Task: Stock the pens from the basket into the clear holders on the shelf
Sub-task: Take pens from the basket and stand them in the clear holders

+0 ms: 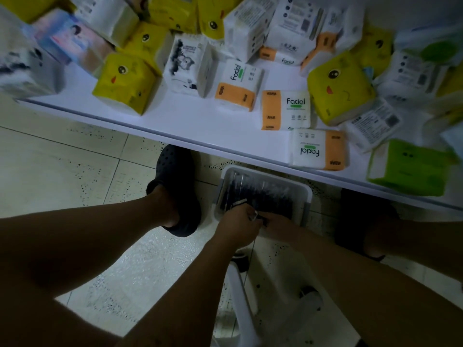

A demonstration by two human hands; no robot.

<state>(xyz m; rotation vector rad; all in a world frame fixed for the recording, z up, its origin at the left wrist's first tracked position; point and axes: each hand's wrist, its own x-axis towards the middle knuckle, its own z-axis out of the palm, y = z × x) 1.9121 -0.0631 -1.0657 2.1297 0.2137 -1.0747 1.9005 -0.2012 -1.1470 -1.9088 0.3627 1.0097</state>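
Well, the dark thin pens (263, 194) could slip and roll over the pale tiled floor (75, 171), because 2 hands dig in 1 small pile at once. It is dim down there too, so a loose grip is easy to miss. The white plastic basket (308, 196) sits on that floor at the lower middle of the frame, just under the edge of the white shelf (175, 116), with the pens inside. The left hand (238, 227) reaches in with its fingers curled round a few pens. The right hand (278, 225) lies right beside it, low in the basket, but its fingers are too dark to tell.
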